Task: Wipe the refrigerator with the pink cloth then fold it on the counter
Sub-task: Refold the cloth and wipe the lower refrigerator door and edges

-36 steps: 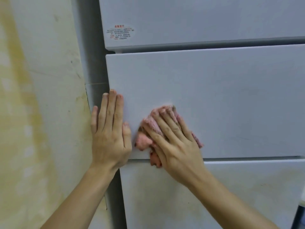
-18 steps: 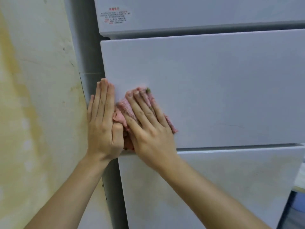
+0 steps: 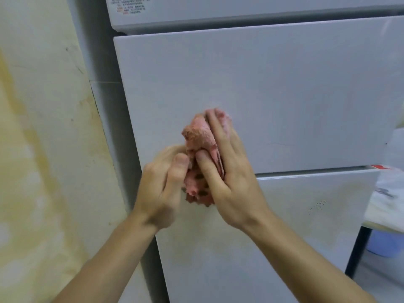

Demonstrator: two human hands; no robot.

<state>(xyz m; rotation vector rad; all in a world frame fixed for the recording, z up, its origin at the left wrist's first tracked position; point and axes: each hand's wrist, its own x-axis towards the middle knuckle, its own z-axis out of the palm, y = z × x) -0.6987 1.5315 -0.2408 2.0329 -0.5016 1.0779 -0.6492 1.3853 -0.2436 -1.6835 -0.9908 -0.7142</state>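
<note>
The left hand (image 3: 160, 184) is smeared by motion and its outline is soft. Its thumb (image 3: 180, 160) stands up against the left side of the pink cloth (image 3: 197, 136), and its fingers curl away behind the bundle, where they cannot be followed; it seems to pinch the cloth there. The right hand (image 3: 231, 178) is sharper. Its thumb presses onto the front of the cloth and its long fingers (image 3: 218, 132) lie close together up the cloth's right side, clamping the fabric between them.

The cloth is bunched into an upright wad between the two hands, with dark spots in its lower folds. It sits in front of the refrigerator (image 3: 317, 62), low on the middle door (image 3: 273, 90) and across the seam to the lower door (image 3: 295, 241). Whether it touches the door cannot be told. Both forearms run out of the near edge of the view.

The upper door (image 3: 240, 9) is cut off at the top, and the printed label (image 3: 129, 5) on it is too blurred to read. At the right edge, half out of view, a white bag (image 3: 389, 193) lies on a pale ledge (image 3: 380, 226), with a blue tub (image 3: 384, 243) below it.

The refrigerator is pale grey. The lower door carries faint yellowish staining, and a thin scratch crosses the middle door to the right of the hands. On the left, a cream wall (image 3: 43, 149) with yellow blotches meets the refrigerator's side.
</note>
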